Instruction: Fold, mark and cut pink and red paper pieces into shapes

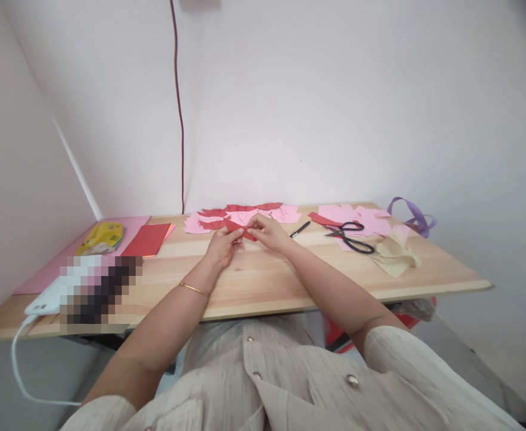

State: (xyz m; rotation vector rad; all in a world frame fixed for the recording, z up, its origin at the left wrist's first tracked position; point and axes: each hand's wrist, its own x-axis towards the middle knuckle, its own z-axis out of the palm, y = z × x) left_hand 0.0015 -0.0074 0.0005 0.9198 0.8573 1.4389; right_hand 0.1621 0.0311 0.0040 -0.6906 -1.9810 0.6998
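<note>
My left hand [221,246] and my right hand [267,232] meet over the middle of the wooden table [263,281]. Both pinch a small folded red paper piece [241,230] between fingers and thumbs. A gold bangle sits on my left wrist. Just beyond the hands lie several pink and red cut paper pieces [245,214] spread in a row. A black pen [300,228] lies right of my right hand.
Black scissors [351,236] rest on pink paper scraps [356,218] at the right, beside cream paper [395,256] and a purple ribbon [413,214]. At the left lie a red paper stack [148,239], a yellow packet [102,236], a pink sheet [47,272] and a white device with a cable [42,302].
</note>
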